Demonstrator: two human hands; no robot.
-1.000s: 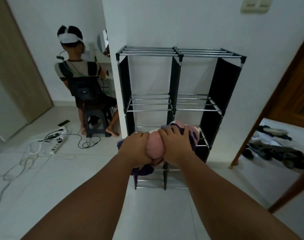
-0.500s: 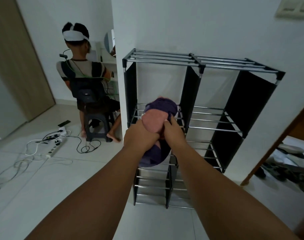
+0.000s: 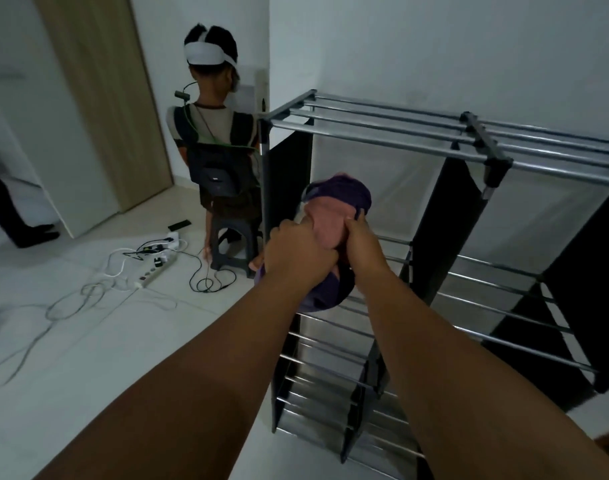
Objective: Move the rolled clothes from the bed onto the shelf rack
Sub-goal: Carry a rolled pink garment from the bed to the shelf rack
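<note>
At the left a power strip (image 3: pixel 157 268) lies on the floor among loose cables; beyond it a person (image 3: pixel 214 147) sits on a stool (image 3: pixel 233 233), back turned; the left hand (image 3: pixel 296 258) grips the rolled clothes (image 3: pixel 331 216), a pink and purple bundle; the right hand (image 3: pixel 362 244) clasps its right edge; the bundle is held in front of the upper left compartment of the shelf rack (image 3: pixel 448 216), below the top bars.

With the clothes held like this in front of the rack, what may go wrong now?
The rolled clothes, held by left hand and right hand, have a purple end hanging loose; it may unroll or snag. The shelf rack has only spaced bars, so a roll might sag between them.
</note>
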